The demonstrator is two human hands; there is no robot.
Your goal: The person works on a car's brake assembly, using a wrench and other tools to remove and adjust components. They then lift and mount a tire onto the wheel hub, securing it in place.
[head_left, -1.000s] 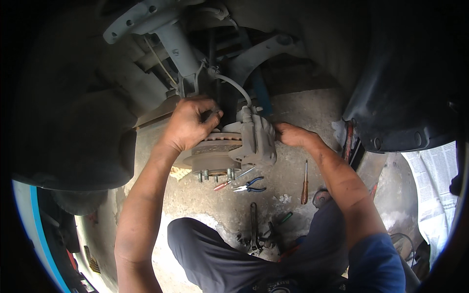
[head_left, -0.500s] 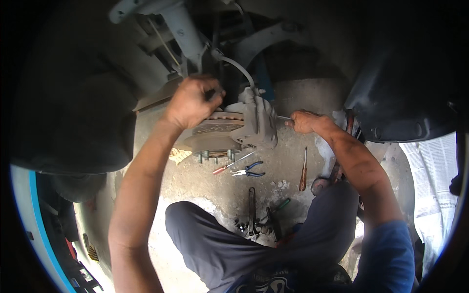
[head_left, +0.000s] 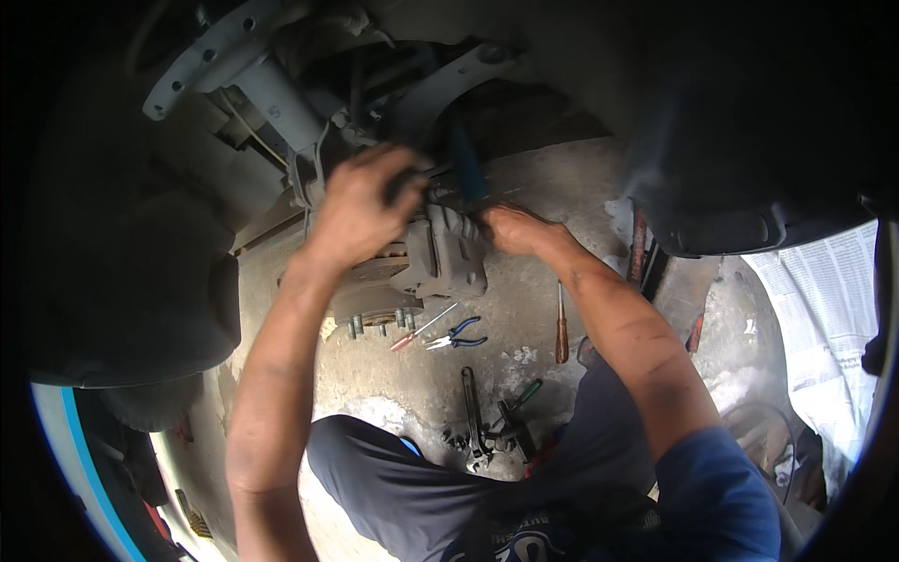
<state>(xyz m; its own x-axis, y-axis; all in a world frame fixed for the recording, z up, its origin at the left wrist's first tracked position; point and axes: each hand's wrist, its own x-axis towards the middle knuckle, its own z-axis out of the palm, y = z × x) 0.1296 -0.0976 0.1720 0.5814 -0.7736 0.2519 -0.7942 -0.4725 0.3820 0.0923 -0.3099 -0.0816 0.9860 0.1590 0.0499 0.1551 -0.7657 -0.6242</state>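
Brake caliper (head_left: 444, 255) near the centre of the frame, a hand on either side

It sits over the right part of the rusty brake disc (head_left: 367, 277), whose studs (head_left: 382, 330) point downward. Left hand (head_left: 370, 206), blurred, curls its fingers above the disc; whether it grips anything cannot be told. Right hand (head_left: 515, 229) is at the caliper's upper right, fingertips hidden, so its hold cannot be told either. Below lie a red-handled screwdriver (head_left: 412, 337), blue-handled pliers (head_left: 453, 339) and, farther right, a brown-handled screwdriver (head_left: 562, 334).
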